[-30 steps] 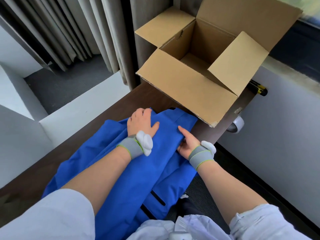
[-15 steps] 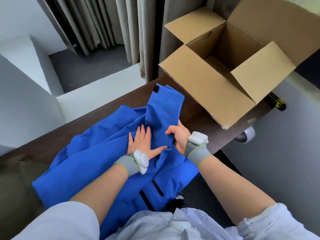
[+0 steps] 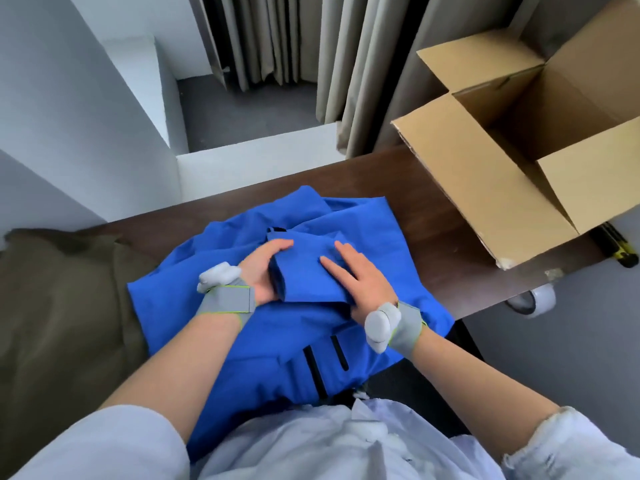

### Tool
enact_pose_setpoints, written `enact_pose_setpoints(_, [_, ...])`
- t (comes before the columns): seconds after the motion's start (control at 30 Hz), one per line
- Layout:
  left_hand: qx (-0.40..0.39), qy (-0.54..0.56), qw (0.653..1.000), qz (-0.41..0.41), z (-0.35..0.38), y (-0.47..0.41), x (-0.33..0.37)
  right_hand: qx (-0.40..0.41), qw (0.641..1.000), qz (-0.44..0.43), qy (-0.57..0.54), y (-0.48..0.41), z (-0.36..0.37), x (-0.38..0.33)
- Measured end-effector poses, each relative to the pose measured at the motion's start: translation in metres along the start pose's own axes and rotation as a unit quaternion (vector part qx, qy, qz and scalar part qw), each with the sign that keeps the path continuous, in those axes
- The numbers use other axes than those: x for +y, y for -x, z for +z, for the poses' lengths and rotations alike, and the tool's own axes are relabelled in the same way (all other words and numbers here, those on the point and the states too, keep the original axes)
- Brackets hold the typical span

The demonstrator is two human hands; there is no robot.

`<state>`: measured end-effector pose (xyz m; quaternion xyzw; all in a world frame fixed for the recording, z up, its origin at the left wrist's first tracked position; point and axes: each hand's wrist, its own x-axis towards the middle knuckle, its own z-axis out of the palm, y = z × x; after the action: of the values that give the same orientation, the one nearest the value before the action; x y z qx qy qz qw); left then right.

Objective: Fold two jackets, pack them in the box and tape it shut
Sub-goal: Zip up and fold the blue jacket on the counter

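Note:
A blue jacket [image 3: 214, 317] lies bunched on the dark wooden table [image 3: 433, 244], its lower part hanging over the near edge. A sleeve is folded back over its middle. My left hand [image 3: 263, 271] grips the left edge of that folded sleeve, fingers curled over it. My right hand [image 3: 360, 282] lies flat on the sleeve with straight fingers. An olive-green jacket [image 3: 59, 306] lies at the table's left end. The open cardboard box [image 3: 485, 181] stands at the right, flaps up, and looks empty inside.
A roll of tape [image 3: 533, 301] sticks out past the table's right edge, below the box. A yellow-and-black tool [image 3: 616, 245] lies beside the box's near corner. Grey curtains [image 3: 346, 64] hang behind the table; white partitions [image 3: 86, 126] stand at the left.
The sleeve that stood stretched toward the box has been folded back onto the jacket. My left hand went from lying flat to gripping it; my right hand now lies flat on top. The view swung left.

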<state>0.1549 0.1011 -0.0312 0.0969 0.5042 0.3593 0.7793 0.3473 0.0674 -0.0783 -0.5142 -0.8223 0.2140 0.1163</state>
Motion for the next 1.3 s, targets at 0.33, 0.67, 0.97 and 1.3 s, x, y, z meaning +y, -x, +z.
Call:
enact_pose_setpoints(0.33, [-0.082,0.001,0.996,-0.027,-0.038,0.019,0.014,-0.082,0.938,0.321,-0.097,0.009,-0.006,-0.015])
enact_pose_setpoints(0.67, [-0.087,-0.794,0.577,-0.170,-0.010,-0.028,0.074,0.064,0.861,0.443,-0.240,0.016,-0.005,-0.021])
enact_pose_setpoints(0.97, [0.090,-0.780,0.620,0.007,0.063,-0.059,0.034,-0.017,0.951,0.298,-0.082,0.024,-0.019,-0.034])
enact_pose_setpoints(1.3, [0.048,-0.890,0.453,0.004,0.069,-0.060,0.065,-0.062,0.966,0.251,0.022,0.019,-0.026,-0.034])
